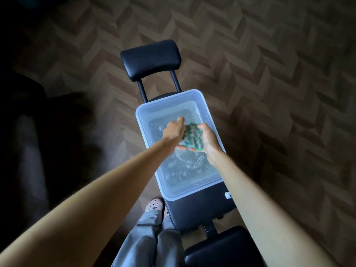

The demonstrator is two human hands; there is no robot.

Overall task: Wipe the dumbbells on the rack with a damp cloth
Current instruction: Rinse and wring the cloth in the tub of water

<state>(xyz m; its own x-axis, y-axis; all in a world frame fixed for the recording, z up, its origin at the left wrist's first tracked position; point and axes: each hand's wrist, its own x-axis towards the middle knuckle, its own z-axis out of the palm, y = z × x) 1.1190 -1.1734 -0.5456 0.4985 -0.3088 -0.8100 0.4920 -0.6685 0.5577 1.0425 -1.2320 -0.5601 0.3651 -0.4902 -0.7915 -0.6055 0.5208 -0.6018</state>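
Status: prep stage only.

- Nearest: grey trouser legs and a shoe (pixel 154 205), below and left of the hands.
- Black padded surface (pixel 192 212) under the hands carries a clear plastic tub (pixel 169 101) of soapy water (pixel 185 170).
- Left hand (pixel 174 130) and right hand (pixel 209 138) are both above the tub, fingers curled round the green cloth (pixel 192 136).
- The cloth is bunched between the hands and looks clear of the water.
- Reads as wringing out, so the cloth is wet and probably wetter than damp.
- Beyond the hands: a second black pad (pixel 150 58) on two posts, then parquet floor (pixel 269 54).
- No dumbbells or rack in frame.

Judgement: no wiping done yet. Left to do: finish wringing, carry the cloth to the rack, wipe every dumbbell.
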